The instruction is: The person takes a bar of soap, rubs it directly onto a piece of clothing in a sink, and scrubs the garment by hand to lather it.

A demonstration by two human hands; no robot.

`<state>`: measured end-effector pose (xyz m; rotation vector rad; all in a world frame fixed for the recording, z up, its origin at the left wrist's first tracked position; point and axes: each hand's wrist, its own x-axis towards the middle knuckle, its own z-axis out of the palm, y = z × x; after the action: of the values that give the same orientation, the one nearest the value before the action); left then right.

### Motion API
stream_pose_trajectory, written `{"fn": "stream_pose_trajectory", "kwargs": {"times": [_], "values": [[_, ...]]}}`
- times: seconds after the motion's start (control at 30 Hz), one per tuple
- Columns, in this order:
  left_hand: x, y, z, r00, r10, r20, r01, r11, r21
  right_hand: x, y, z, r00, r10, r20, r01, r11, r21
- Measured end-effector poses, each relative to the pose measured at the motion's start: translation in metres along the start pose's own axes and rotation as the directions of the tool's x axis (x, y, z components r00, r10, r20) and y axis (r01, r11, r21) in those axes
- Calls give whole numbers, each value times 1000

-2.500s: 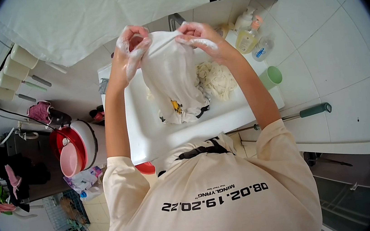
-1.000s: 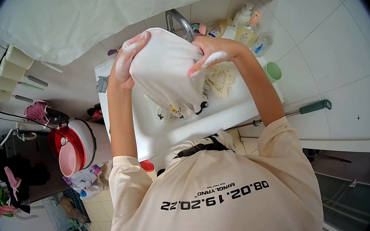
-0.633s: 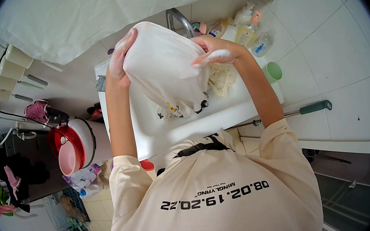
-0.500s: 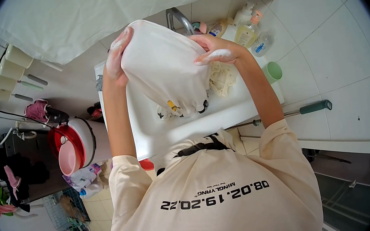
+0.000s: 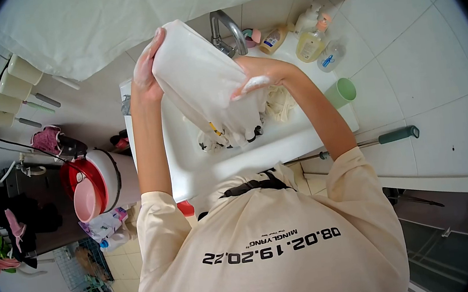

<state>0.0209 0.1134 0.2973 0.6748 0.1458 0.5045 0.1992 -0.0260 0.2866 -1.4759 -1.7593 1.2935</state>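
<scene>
A wet white cloth (image 5: 196, 64) with a yellow and black print near its lower end is stretched between my two hands over the white sink (image 5: 191, 174). My left hand (image 5: 149, 66), with suds on it, grips the cloth's left edge, its fingers partly hidden behind the fabric. On the right side, my right hand (image 5: 254, 77) holds the other edge, thumb in front and foam along the thumb. The cloth's lower end rests bunched in the basin. Beside it lies a cream-coloured wad of fabric (image 5: 280, 105), partly covered by my right forearm.
A curved metal faucet (image 5: 231, 31) rises behind the cloth. Pump bottles (image 5: 310, 45) and a green cup (image 5: 341, 93) stand along the sink's right side. At the left are a red basin (image 5: 99, 176) and a pink basin (image 5: 87, 202). A green-handled pole (image 5: 397, 135) lies at the right.
The cloth was first pinched at its top edge and hung down; now it is spread wider and slanted between my hands. My left hand has moved up and left, my right hand lower.
</scene>
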Motion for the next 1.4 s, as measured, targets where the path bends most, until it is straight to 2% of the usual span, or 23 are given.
{"fn": "stream_pose_trajectory", "kwargs": {"times": [0.07,0.13,0.2,0.23,0.33,0.37,0.43,0.47,0.5,0.57,0.6,0.67,0.7,0.77,0.9,1.0,1.07,1.1,1.13,1.17,1.2,1.27,1.4], "values": [[-2,0,-3,1000,2,-12,-1,1000,27,1,2,2,1000,-2,-6,2,999,-49],[-6,-1,0,1000,5,-23,-3,999,53,-1,1,5,979,35,-201,-30,999,31],[-16,-6,9,990,125,-72,-107,969,221,4,11,1,975,78,-210,-77,997,14],[-18,-10,9,990,126,-70,-107,969,222,5,11,-1,968,121,-220,-124,992,-2],[-25,-25,10,974,223,-40,-173,844,508,4,10,1,965,50,-257,-34,997,65],[-28,-32,14,974,223,-39,-173,843,509,2,6,4,965,49,-259,-34,997,64],[-32,-44,17,935,350,-63,-188,636,749,-5,-5,10,951,50,-306,-16,993,114],[-34,-45,12,937,338,-89,-146,610,779,-7,-8,8,951,52,-306,-17,993,115],[-33,-44,6,938,335,-93,-142,612,778,-9,-8,7,952,114,-283,-56,977,204],[-29,-41,3,899,438,-10,-229,489,842,-12,-7,7,951,179,-254,-100,950,294],[-31,-40,2,899,437,-14,-225,491,841,-13,-6,8,951,100,-292,8,938,346],[-37,-32,19,904,409,-127,-51,396,917,-12,-7,10,936,-30,-350,174,905,388],[-34,-32,14,903,409,-127,-51,397,917,-11,-6,10,936,-30,-350,174,905,388],[-28,-33,5,878,433,-203,-79,550,832,-10,-4,11,886,-65,-458,203,944,259],[-33,-27,0,886,401,-233,-1,505,863,-13,2,2,881,-14,-472,180,934,309],[-39,-24,-2,869,402,-288,42,520,853,-11,13,3,826,-103,-554,257,944,206],[-37,-24,-8,871,477,-119,-172,521,836,-15,6,5,821,-159,-548,399,846,353],[-38,-20,-11,871,476,-120,-170,523,835,-13,15,-1,822,-157,-547,398,846,354],[-41,-12,-14,912,409,27,-189,362,913,-12,22,-9,798,-363,-482,400,916,-28],[-42,-8,-16,937,311,160,-226,190,955,-10,28,-14,779,-528,-339,384,829,-407],[-42,-8,-15,937,311,160,-226,190,955,-10,35,-13,779,-528,-339,385,829,-407],[-42,-8,-11,936,332,119,-116,-29,993,-12,19,-2,793,-405,-455,229,890,-393],[-43,-16,6,927,374,5,34,-95,995,-12,13,13,723,-380,-577,128,895,-428]]}}
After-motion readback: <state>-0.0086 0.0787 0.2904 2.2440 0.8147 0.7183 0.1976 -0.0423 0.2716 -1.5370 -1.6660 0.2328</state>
